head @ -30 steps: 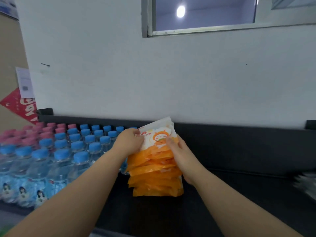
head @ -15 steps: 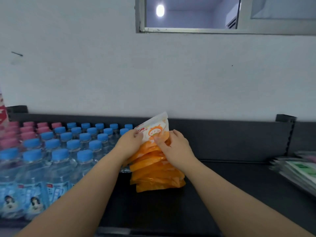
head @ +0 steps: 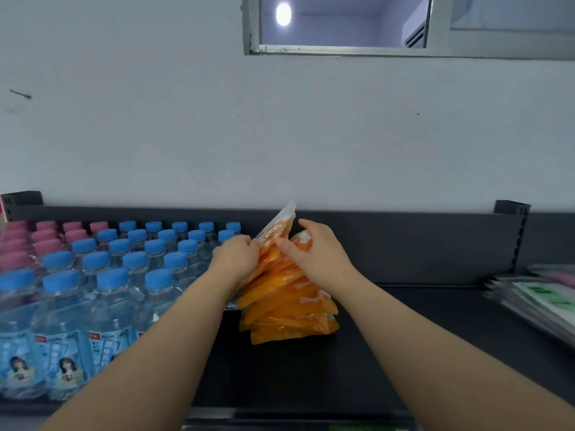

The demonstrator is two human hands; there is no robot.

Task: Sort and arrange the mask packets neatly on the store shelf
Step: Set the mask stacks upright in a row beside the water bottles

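Note:
A stack of orange mask packets (head: 289,306) leans on the black shelf (head: 404,337), fanned out towards me. The rearmost packet (head: 275,227), white and orange with a cartoon print, stands tallest. My left hand (head: 236,259) grips the stack's left edge with curled fingers. My right hand (head: 314,253) holds the upper packets from the right, thumb against the front and fingers curled over the top. Both hands hide the middle of the stack.
Rows of water bottles with blue caps (head: 124,275) and pink caps (head: 37,241) fill the shelf's left side, right beside the stack. Flat green and grey packets (head: 541,300) lie piled at the right edge. A white wall and a window (head: 404,23) rise behind.
The top packets have tilted further back and to the right. My right hand has climbed over the top of the stack. The view has shifted right and closer.

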